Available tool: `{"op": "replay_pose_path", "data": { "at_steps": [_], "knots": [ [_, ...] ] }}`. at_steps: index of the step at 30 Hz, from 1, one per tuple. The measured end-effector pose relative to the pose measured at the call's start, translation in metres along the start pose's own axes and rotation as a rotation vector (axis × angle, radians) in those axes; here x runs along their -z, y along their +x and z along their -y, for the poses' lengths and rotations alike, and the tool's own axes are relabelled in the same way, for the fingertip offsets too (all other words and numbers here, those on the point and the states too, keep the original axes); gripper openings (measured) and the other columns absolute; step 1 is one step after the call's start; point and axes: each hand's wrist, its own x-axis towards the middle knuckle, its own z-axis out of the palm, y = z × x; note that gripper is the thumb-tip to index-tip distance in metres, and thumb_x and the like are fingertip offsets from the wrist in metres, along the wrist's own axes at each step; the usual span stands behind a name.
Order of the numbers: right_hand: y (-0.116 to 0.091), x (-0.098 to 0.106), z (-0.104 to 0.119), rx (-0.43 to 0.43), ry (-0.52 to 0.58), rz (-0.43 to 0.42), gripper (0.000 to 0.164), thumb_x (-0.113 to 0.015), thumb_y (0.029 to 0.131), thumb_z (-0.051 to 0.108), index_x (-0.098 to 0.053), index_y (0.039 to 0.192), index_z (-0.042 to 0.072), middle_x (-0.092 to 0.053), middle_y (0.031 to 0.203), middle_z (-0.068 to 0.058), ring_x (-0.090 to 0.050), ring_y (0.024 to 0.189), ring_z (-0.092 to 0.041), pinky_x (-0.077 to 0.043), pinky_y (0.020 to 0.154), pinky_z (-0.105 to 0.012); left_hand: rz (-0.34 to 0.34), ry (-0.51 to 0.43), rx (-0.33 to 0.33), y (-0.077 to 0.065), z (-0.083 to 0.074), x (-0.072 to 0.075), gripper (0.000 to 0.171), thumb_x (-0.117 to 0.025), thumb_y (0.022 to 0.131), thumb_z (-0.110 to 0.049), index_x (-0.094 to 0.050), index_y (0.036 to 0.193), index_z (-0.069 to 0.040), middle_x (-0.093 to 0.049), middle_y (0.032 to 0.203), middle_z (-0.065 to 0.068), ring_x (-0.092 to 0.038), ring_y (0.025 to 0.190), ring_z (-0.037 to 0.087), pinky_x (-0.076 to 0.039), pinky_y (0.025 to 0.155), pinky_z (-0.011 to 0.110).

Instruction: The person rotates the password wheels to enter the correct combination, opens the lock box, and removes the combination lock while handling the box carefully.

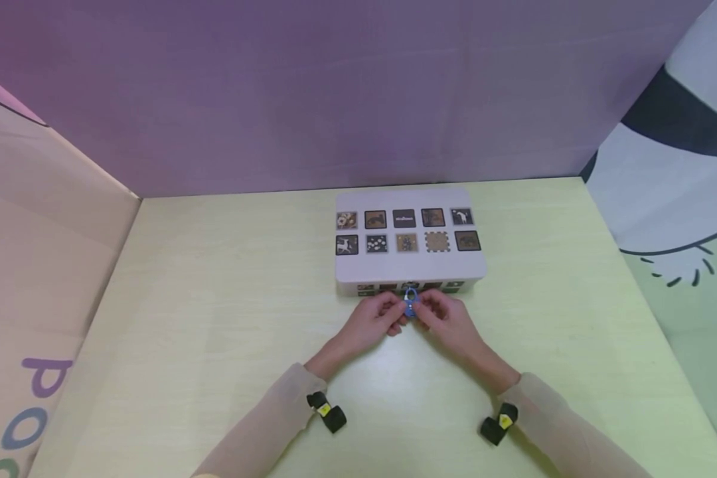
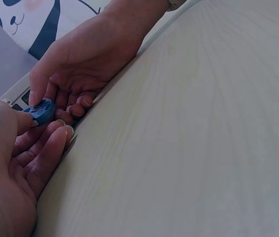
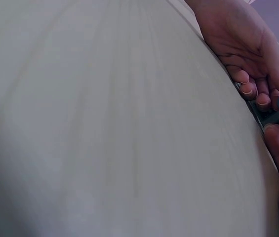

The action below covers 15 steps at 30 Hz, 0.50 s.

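Observation:
A small blue padlock (image 1: 411, 307) with what look like number dials is held between both hands, its shackle pointing toward the box. My left hand (image 1: 372, 321) pinches it from the left, thumb on top. From the other side my right hand (image 1: 452, 324) grips it between thumb and fingers. In the left wrist view the round blue body of the padlock (image 2: 43, 112) shows between the two thumbs. Directly behind the hands stands a white box (image 1: 403, 267) with square pictures on its lid and front. The shackle overlaps the box's front face in the head view.
The pale wooden table (image 1: 215, 299) spreads out on both sides of the box. A purple curtain-like backdrop (image 1: 311, 99) rises behind it, with printed panels at left and right. Each sleeve carries a black strap (image 1: 326, 411) with a yellow mark.

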Motion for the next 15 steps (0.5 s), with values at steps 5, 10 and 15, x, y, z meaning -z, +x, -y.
{"op": "replay_pose_path", "data": {
  "at_steps": [5, 10, 15],
  "knots": [
    [-0.0001, -0.0003, -0.0004, 0.006, 0.001, -0.002, 0.014, -0.064, 0.101, 0.009, -0.066, 0.104, -0.005, -0.067, 0.081, -0.012, -0.059, 0.067, -0.012, -0.052, 0.059, -0.020, 0.002, -0.004, 0.003, 0.0001, 0.0003, 0.0001, 0.023, -0.055, 0.108, -0.023, -0.065, 0.108, -0.002, -0.070, 0.093, 0.007, -0.067, 0.076, 0.014, -0.064, 0.074, 0.027],
    [-0.0003, -0.0008, -0.0009, 0.002, 0.003, -0.001, 0.014, -0.064, 0.101, 0.009, -0.066, 0.103, -0.005, -0.067, 0.081, -0.012, -0.059, 0.067, -0.011, -0.052, 0.059, -0.019, 0.003, -0.002, 0.000, 0.0005, 0.0011, 0.0001, 0.023, -0.055, 0.108, -0.023, -0.065, 0.108, -0.002, -0.071, 0.093, 0.007, -0.068, 0.077, 0.014, -0.064, 0.074, 0.027],
    [-0.0003, -0.0010, -0.0002, 0.006, -0.002, -0.006, 0.014, -0.064, 0.101, 0.008, -0.067, 0.103, -0.005, -0.067, 0.080, -0.011, -0.058, 0.067, -0.010, -0.052, 0.060, -0.019, 0.004, 0.000, 0.000, 0.0004, 0.0018, 0.0001, 0.023, -0.055, 0.108, -0.023, -0.065, 0.108, -0.002, -0.071, 0.093, 0.007, -0.067, 0.077, 0.014, -0.064, 0.074, 0.026]
  ]
}}
